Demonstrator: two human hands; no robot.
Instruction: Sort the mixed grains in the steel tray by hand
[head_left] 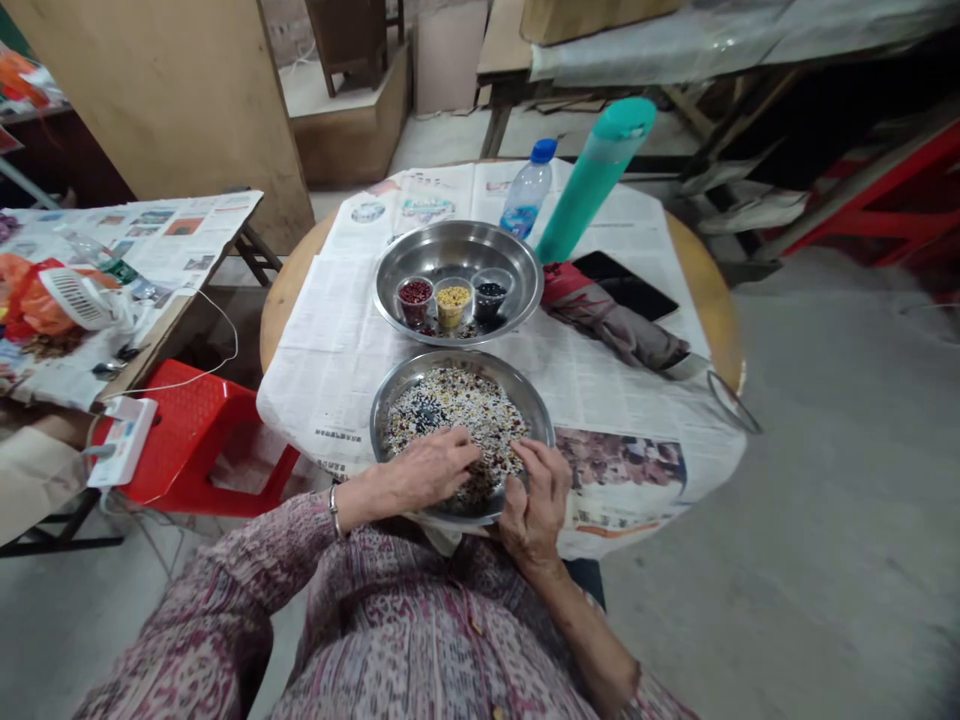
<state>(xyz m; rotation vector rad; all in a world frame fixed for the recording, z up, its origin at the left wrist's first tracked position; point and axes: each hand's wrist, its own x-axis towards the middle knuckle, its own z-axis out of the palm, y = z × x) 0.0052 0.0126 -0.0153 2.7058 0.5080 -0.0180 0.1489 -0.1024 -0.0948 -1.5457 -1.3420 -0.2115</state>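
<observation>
A steel basin (379, 425) near the table's front edge holds white grains mixed with dark, red and yellow beans or grains. My left hand (431, 470) reaches over its front left rim, palm down. Its fingers are closed and bent down into the mix, which hides their tips. My right hand (538, 497) rests at the front right rim with curled fingers, thumb and forefinger apart, and nothing visible between them. Behind stands a larger steel basin (465, 243) with three clear cups: red beans (415, 293), yellow grains (453, 299) and black beans (491, 292). Loose beans lie around the cups.
Newspaper (322, 330) covers the round table. A water bottle (525, 195), a green bottle (596, 180), a folded umbrella (622, 325) and a black phone-like slab (630, 285) stand or lie at the right. A red stool (187, 430) bearing a power strip (124, 440) is at left, beside another person's arm (37, 470).
</observation>
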